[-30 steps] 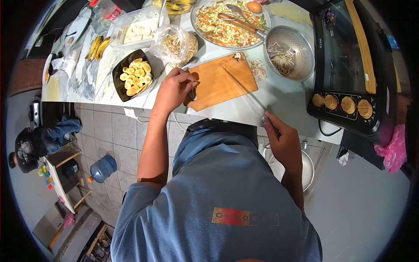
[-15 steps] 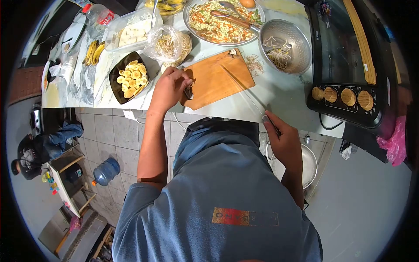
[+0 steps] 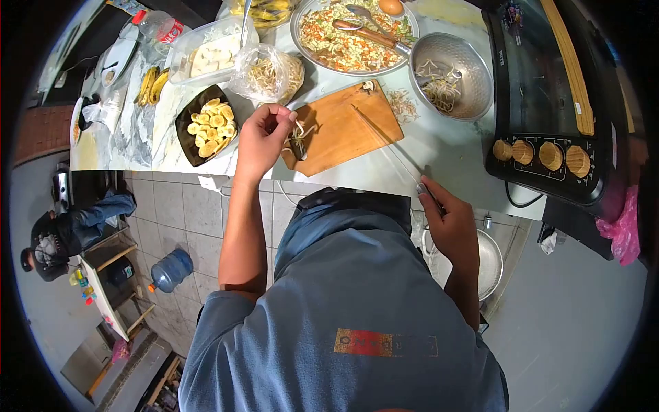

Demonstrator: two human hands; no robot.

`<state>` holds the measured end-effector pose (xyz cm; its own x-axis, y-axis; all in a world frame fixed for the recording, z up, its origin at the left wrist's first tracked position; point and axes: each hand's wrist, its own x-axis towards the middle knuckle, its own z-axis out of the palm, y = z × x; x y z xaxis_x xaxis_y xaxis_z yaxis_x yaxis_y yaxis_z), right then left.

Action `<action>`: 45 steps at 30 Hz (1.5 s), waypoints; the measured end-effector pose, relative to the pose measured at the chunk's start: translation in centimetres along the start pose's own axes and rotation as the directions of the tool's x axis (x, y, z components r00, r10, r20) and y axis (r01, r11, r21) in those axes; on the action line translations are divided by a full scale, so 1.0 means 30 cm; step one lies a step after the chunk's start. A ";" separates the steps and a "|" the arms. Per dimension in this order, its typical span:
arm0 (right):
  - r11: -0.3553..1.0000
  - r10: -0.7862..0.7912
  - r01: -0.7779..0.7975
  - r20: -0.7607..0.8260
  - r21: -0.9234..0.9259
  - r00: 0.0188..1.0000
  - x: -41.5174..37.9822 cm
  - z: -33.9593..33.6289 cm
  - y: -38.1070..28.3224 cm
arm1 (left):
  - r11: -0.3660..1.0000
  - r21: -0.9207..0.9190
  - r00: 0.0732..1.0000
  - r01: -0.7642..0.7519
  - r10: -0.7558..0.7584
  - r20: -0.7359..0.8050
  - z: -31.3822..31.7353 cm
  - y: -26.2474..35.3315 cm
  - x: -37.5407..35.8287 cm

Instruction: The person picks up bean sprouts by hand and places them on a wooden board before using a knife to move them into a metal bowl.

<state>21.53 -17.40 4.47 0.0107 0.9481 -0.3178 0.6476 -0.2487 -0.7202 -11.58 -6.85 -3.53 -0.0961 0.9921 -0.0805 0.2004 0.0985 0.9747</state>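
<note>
My left hand (image 3: pixel 266 141) is over the left end of the wooden cutting board (image 3: pixel 350 134), thumb and fingers pinched together. Pale bean sprouts (image 3: pixel 302 129) show at its fingertips, above the board. A dark shape beside them is too small to make out. My right hand (image 3: pixel 449 223) grips the handle of a long thin knife (image 3: pixel 395 154), whose blade reaches across the board. A clear plastic bag of bean sprouts (image 3: pixel 271 75) sits just beyond my left hand. More sprouts lie in a metal bowl (image 3: pixel 473 62) at the right.
A dark bowl of banana slices (image 3: pixel 214 130) stands left of the board. Behind are a plastic tub (image 3: pixel 182 69) and a large tray of shredded vegetables (image 3: pixel 322 41). A black oven (image 3: pixel 542 151) borders the right. A person (image 3: pixel 58 240) is at far left.
My left hand has opened out slightly and turned, and bean sprouts now show below its fingertips. My right hand and the knife stay nearly still; the view shifts a little.
</note>
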 end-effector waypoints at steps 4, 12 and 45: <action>0.998 0.067 -0.067 0.032 0.001 0.997 -0.001 -0.014 -0.017 | 0.985 0.175 1.000 0.016 -0.017 0.007 -0.006 -0.005 0.010; 0.998 0.057 -0.057 0.006 0.026 0.998 -0.009 -0.014 -0.001 | 0.963 0.262 0.998 0.062 -0.068 0.015 0.015 0.009 0.016; 0.986 0.165 -0.167 0.109 0.017 0.980 0.002 -0.045 -0.056 | 0.755 0.519 0.899 -0.400 0.214 0.382 0.150 -0.005 0.164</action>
<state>21.47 -16.64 6.49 0.0343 0.8670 -0.4970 0.6234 -0.4073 -0.6675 -7.71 -1.62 -5.01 0.3288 0.9427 0.0572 0.6956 -0.2827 0.6605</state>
